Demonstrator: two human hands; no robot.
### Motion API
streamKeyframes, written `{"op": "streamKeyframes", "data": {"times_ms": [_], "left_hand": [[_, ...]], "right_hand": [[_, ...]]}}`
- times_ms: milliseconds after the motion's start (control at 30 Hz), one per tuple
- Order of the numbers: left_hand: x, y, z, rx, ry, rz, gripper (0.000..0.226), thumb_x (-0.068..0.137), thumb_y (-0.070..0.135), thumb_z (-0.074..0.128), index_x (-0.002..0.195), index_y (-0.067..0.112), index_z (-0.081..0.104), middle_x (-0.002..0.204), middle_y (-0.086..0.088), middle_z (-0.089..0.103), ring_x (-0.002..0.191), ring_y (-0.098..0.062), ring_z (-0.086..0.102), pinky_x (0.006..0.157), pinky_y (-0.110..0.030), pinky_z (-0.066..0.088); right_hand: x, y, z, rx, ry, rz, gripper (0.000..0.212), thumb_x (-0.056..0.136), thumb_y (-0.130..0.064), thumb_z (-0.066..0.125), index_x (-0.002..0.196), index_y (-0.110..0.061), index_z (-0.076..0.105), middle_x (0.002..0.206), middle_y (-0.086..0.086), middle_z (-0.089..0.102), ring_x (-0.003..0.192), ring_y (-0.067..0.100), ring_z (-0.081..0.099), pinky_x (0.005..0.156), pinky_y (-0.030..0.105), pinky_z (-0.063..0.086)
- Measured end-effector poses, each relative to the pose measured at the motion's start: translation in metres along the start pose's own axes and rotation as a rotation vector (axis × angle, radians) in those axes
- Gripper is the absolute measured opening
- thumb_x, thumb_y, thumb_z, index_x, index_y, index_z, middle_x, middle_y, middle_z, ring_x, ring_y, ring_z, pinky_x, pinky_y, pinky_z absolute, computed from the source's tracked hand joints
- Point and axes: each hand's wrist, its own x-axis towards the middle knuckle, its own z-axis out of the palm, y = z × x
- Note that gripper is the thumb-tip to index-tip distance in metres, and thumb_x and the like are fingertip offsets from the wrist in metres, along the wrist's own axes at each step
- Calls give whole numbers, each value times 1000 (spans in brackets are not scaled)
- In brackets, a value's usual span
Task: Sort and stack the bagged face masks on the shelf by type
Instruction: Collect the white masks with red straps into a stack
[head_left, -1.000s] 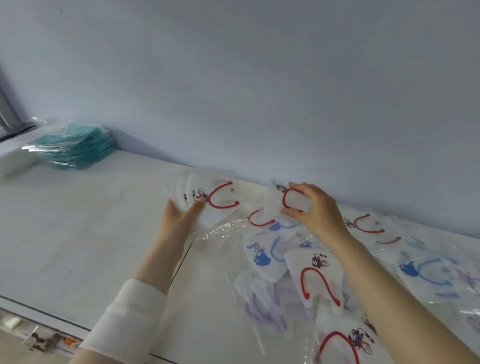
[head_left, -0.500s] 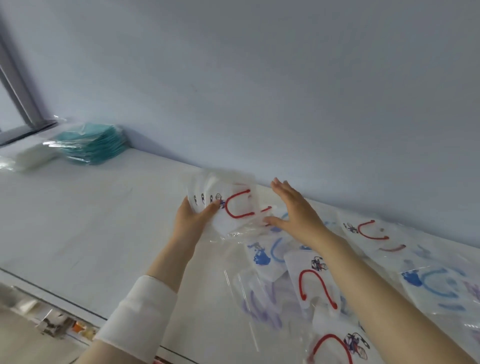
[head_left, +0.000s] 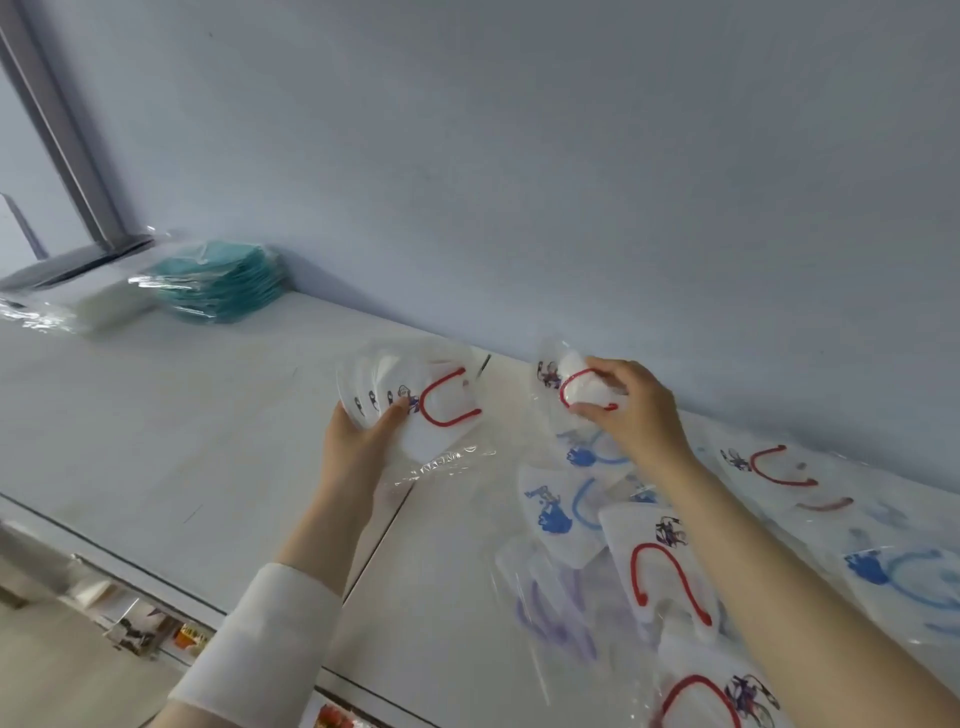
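Bags (head_left: 670, 582) are light, slippery: pinch edges. Left grip (head_left: 358, 447) holds your red-loop stack (head_left: 441, 400); right grip (head_left: 634, 410), 2 o'clock, pinches one red-loop mask (head_left: 576, 387).

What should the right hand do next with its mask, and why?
Probably carry it left onto the fanned stack in the left hand. The right hand pinches a bagged mask with a red loop, and the stack's top one has the same red loop, so they look like one type.

Head-worn camera looks down, close over shelf (head_left: 156, 441)
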Motion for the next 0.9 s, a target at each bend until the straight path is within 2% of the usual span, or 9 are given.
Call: {"op": "streamKeyframes", "data": {"times_ms": [100, 200, 333, 433, 500, 600, 667, 767, 900], "left_hand": [[-6, 1, 24, -19, -66, 6, 15, 84, 14, 68, 97, 19, 63, 83, 4, 70, 71, -8, 69, 62, -23, 54], [-21, 1, 62, -44, -225, 17, 26, 82, 20, 71, 107, 17, 63, 94, -2, 73, 85, -18, 71, 73, -34, 57], [-57, 1, 109, -53, -445, 72, 17, 87, 19, 66, 102, 27, 62, 93, 5, 73, 87, -9, 70, 72, -24, 57], [-83, -3, 133, -20, -519, 94, 18, 88, 18, 63, 96, 34, 58, 87, 13, 70, 81, 0, 68, 69, -19, 54], [-98, -7, 145, -5, -615, 87, 18, 87, 22, 62, 101, 32, 58, 92, 11, 71, 89, -6, 68, 77, -24, 55], [-122, -11, 161, 48, -785, 86, 32, 84, 39, 64, 113, 30, 53, 103, 11, 67, 94, 1, 65, 81, -22, 54], [-140, -14, 174, 111, -849, 96, 40, 79, 39, 69, 113, 32, 49, 106, 11, 64, 94, 5, 64, 77, -18, 53], [-168, -17, 195, 251, -730, 179, 40, 77, 29, 75, 107, 31, 49, 103, 13, 63, 96, -4, 63, 81, -18, 53], [-187, -25, 199, 220, -641, 221, 44, 78, 24, 75, 113, 25, 49, 106, 4, 64, 102, -13, 63, 87, -32, 53]], "right_hand": [[-14, -9, -27, 217, 117, 35, 55, 70, -17, 79, 121, -22, 58, 117, -10, 57, 100, 0, 53, 85, 8, 40], [-37, -18, -43, 212, 49, -12, 56, 70, -19, 79, 121, -25, 57, 112, -18, 53, 99, -11, 51, 85, -1, 39], [-67, -7, -49, 112, 98, -46, 60, 68, -29, 78, 121, -40, 50, 140, -9, 34, 134, 11, 33, 110, 32, 36], [-93, 4, -69, 216, 138, 159, 98, 58, -45, 74, 138, -48, 18, 156, -5, 3, 145, 15, 11, 113, 35, 28], [-110, 13, -89, 334, 129, 274, 117, 61, -36, 79, 145, -42, -3, 158, -6, 3, 144, 16, 14, 114, 32, 23], [-134, 31, -115, 324, 113, 261, 122, 66, -16, 82, 138, -46, -12, 157, -2, 9, 143, 13, 18, 116, 33, 23], [-149, 44, -125, 280, 149, 173, 119, 65, -9, 82, 132, -48, -8, 148, -10, 21, 137, 3, 24, 112, 17, 26], [-169, 57, -132, 239, 208, 79, 115, 67, -5, 80, 132, -43, -7, 134, -25, 17, 128, -11, 22, 97, -6, 20], [-187, 66, -143, 366, 225, 108, 109, 78, 2, 69, 131, -43, -14, 137, -9, 25, 121, -24, 25, 96, -3, 25]]}}
